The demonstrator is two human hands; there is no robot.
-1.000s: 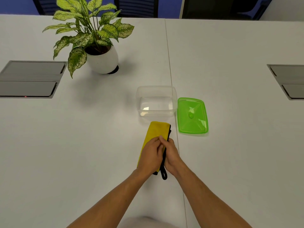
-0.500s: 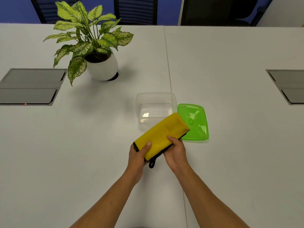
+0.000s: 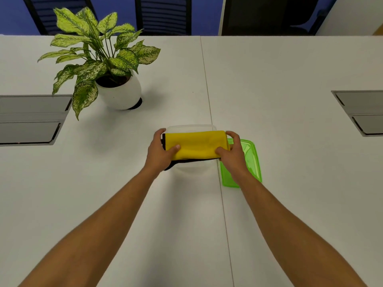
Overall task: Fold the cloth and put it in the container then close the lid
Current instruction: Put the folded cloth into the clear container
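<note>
The folded yellow cloth (image 3: 195, 144) (black edging showing along its near and left sides) is held level directly over the clear container (image 3: 191, 127), hiding most of it. The left hand (image 3: 159, 151) pinches the cloth's left end, thumb on top, fingers (image 3: 160, 132) curled round the far edge; the right hand (image 3: 233, 151) pinches the right end likewise. The green lid (image 3: 251, 156) lies on the white bench (image 3: 290, 79) just right of the container, partly under the right hand.

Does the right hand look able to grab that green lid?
Probably yes, once free: the right hand hovers just over the green lid, nothing between them, but it is gripping the yellow cloth.
</note>
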